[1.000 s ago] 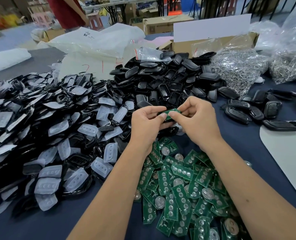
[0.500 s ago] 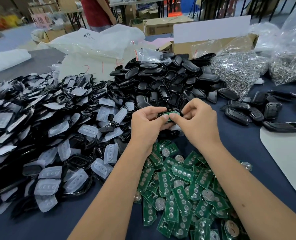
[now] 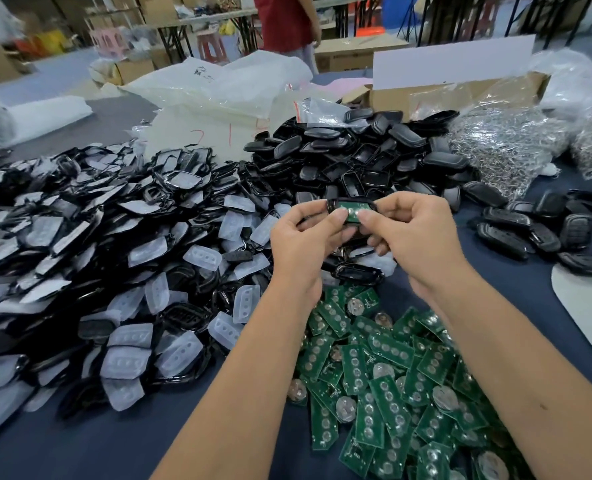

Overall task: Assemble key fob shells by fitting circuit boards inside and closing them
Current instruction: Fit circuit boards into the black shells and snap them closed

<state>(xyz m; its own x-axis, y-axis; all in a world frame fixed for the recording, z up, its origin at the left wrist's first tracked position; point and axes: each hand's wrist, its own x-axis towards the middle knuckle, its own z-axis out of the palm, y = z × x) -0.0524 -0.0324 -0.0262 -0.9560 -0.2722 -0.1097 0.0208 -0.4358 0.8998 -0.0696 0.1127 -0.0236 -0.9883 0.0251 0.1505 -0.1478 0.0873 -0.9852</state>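
Both hands, left hand (image 3: 301, 237) and right hand (image 3: 416, 233), pinch 1 shell half (image 3: 351, 205) with its circuit board (image 3: 353, 212) seated (cover not yet on), heaps of loose boards (image 3: 384, 382) remaining

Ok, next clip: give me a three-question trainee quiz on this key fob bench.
1. True or false: the green circuit board sits in a black plastic shell half.
2. Which hands grip that shell? A) left only B) right only C) both
3. Fill in: the loose pile of green circuit boards lies on the dark blue ___.

Key: 1 true; 2 C, left hand and right hand; 3 tablecloth.
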